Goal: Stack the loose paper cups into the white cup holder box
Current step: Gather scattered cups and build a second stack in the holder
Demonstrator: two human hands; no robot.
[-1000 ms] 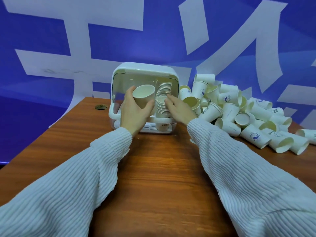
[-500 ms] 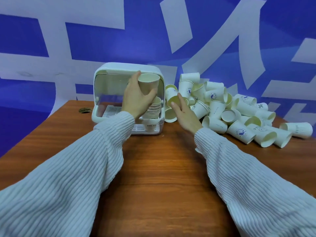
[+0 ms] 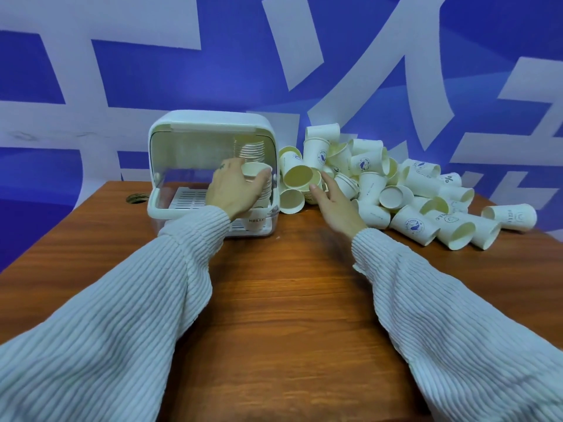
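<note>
The white cup holder box (image 3: 213, 123) stands open toward me at the back of the wooden table. My left hand (image 3: 233, 190) is inside its right side, wrapped around a paper cup (image 3: 254, 171) that sits on top of a stack of nested cups (image 3: 257, 222). A second stack (image 3: 253, 150) stands behind it. My right hand (image 3: 333, 201) is flat and spread just right of the box, its fingertips touching a tipped cup (image 3: 300, 178) at the edge of the loose pile of paper cups (image 3: 396, 190).
The pile of loose cups spreads along the table's back right; one cup (image 3: 510, 217) lies apart at the far right. A round cable hole (image 3: 136, 197) sits left of the box. A blue and white wall stands right behind the table (image 3: 289, 300).
My left hand lowered its cup from above the stack down onto it. My right hand left the stack and moved right to the edge of the loose pile.
</note>
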